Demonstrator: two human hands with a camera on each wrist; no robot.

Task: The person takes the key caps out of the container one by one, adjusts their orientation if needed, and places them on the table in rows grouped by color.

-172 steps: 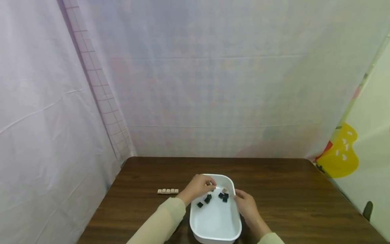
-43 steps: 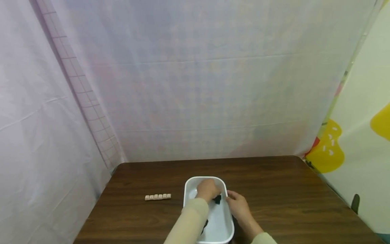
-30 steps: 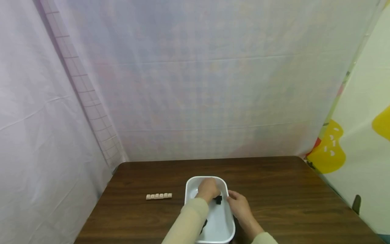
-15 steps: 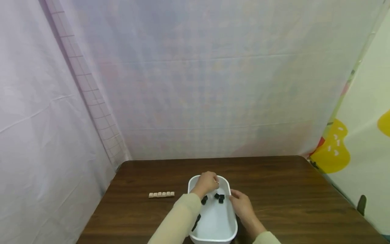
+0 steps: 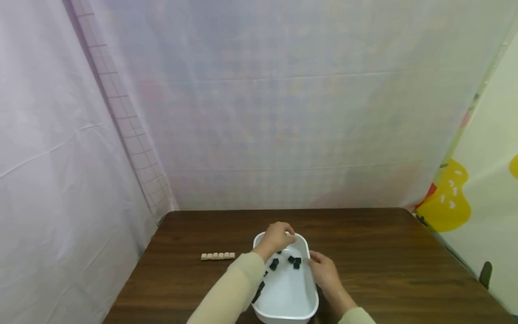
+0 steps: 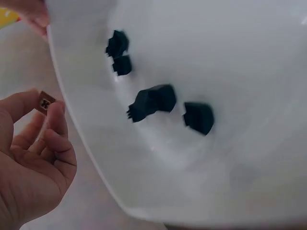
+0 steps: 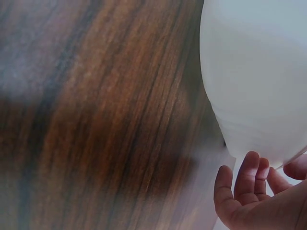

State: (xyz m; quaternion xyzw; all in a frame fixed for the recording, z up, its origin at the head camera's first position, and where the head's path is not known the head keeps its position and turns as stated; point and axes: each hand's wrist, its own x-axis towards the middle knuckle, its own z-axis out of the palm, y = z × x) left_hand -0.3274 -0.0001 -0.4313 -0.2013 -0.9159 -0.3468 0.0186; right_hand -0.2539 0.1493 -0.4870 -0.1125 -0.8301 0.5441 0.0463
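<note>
My left hand (image 5: pixel 277 237) is raised over the far end of a white tray (image 5: pixel 288 310). Between thumb and fingertip it pinches a light keycap (image 6: pixel 45 102), whose cross-shaped underside shows in the left wrist view. At the tray's right side, my right hand (image 5: pixel 325 272) grips the rim, its thumb at the edge and its fingers against the outer wall. Several black keycaps (image 5: pixel 296 266) lie scattered inside the tray, some partly hidden by the left forearm. Left of the tray, a straight row of cream keycaps (image 5: pixel 218 256) sits on the table.
The dark wood table (image 5: pixel 376 252) extends to both sides of the tray. A pale curtain (image 5: pixel 283 135) hangs behind its far edge, and a white cloth (image 5: pixel 60 180) hangs at the left.
From deep in the tray, my left hand has risen toward its far rim with the light keycap. The cream row is one keycap longer than in the oldest frame. My right hand stays put.
</note>
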